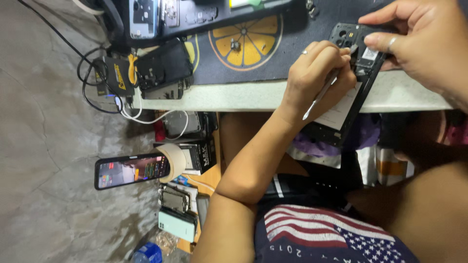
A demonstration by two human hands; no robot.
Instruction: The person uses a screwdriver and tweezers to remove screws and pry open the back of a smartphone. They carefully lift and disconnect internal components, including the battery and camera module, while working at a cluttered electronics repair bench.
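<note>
Head view: left hand (pixel 317 73) pinches a tool (pixel 325 92), wrist bent. Right hand (pixel 424 44) grips the opened phone (pixel 351 83). Its long axis slants down-left past the fingertips.

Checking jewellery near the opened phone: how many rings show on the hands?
2: one on a finger of the left hand, one on a finger of the right hand. Other fingers are partly hidden, so more may exist.

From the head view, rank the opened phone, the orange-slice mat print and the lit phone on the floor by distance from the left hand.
From the left hand:
1. Opened phone, touching it, at the table edge.
2. Orange-slice print, on the mat, to the image left.
3. Lit phone, down on the floor, far image left.
</note>
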